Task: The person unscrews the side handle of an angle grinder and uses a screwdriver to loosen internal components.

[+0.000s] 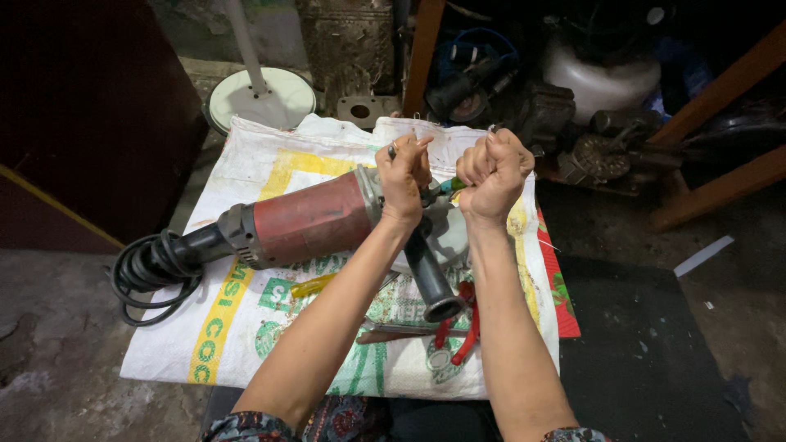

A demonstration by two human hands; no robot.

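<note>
Red-bodied metal angle grinder (307, 219) lies across the woven white sack (246, 327). My left hand (403, 176) and right hand (491, 173), fists clenched on a green-handled screwdriver (450, 186), could slip toward twelve o'clock.

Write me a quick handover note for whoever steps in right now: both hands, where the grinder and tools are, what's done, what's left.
Left hand: closed fist above the gear head of the red angle grinder, pinching something small I can't make out.
Right hand: closed on a green-handled tool at the same spot.
Grinder lies on the printed woven sack, side handle pointing toward the person, cord coiled at left.
Red-handled pliers lie on the sack, untouched.
Done: nothing visibly removed. Left: work at the head is in progress.
</note>
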